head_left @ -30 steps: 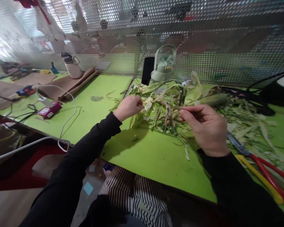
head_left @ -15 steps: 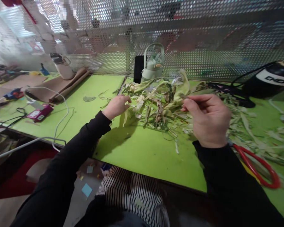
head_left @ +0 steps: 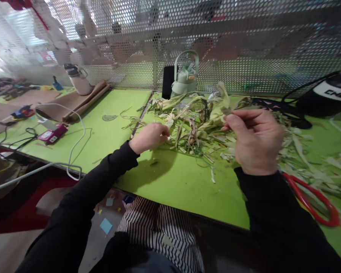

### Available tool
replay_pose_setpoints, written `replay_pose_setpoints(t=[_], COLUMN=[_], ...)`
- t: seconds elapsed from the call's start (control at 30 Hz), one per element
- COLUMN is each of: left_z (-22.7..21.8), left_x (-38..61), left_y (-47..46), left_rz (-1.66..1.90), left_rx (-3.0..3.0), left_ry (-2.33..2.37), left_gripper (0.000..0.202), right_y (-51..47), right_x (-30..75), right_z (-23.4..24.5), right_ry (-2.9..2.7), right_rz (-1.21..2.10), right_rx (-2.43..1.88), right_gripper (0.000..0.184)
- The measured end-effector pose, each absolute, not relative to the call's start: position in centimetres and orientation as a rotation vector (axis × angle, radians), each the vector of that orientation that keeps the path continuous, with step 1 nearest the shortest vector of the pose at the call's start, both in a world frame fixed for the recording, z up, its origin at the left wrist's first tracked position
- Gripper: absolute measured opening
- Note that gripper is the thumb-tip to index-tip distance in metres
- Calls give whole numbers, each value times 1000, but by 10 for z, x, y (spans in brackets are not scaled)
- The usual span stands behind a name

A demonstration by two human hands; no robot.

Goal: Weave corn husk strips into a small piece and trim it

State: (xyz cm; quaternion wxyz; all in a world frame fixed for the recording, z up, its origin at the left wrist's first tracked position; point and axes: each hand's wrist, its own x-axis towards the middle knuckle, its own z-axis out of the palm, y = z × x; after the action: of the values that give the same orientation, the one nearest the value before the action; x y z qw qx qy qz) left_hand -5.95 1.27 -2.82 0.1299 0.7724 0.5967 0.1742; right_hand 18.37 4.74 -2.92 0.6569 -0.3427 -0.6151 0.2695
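A heap of pale green and dry brown corn husks (head_left: 196, 121) lies in the middle of the green table (head_left: 170, 178). My left hand (head_left: 149, 137) is curled at the heap's near left edge, its fingers closed on a husk strip. My right hand (head_left: 255, 140) is raised at the heap's right side and pinches a green husk leaf (head_left: 216, 120) between thumb and fingers. Both arms wear black sleeves.
Red-handled shears (head_left: 312, 197) lie at the right, among more husk scraps (head_left: 309, 151). A pale green bottle (head_left: 185, 76) and a black phone (head_left: 167, 81) stand against the perforated metal screen. On the left are a white cable (head_left: 74, 140), a pink device (head_left: 51, 133) and a white jug (head_left: 76, 79).
My left hand has drawn back toward me along the heap's edge. My right hand has lifted and shifted right with the husk leaf. The camera view has swung slightly.
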Motion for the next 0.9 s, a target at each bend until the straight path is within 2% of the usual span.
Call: replay_pose_setpoints(t=[0.1,0.27,0.4,0.53,0.77,0.9], left_z=[-45,-52,-42,-34,-37,-38], left_x=[-45,-32,-31,-25,-8,-16], left_y=[17,22,19,11,5,8], left_rz=[452,616,947,1050,1125,1070], left_rx=[2210,1994,1290,829,627,756], left_ry=[1697,1650,1123,820,766,819], left_gripper=[15,7,9,15,15,11], right_y=[47,46,43,38,29,27], right_x=[181,177,177,175,165,165], right_z=[-31,-34,-38,-43,-47,-44], right_ry=[-1383,-1376,-1428,-1472,-1474,-1505], right_rz=[624,665,818,866,994,925], right_rx=[-757,-746,-682,-702,-704,-730], right_gripper=[12,12,16,18,22,19])
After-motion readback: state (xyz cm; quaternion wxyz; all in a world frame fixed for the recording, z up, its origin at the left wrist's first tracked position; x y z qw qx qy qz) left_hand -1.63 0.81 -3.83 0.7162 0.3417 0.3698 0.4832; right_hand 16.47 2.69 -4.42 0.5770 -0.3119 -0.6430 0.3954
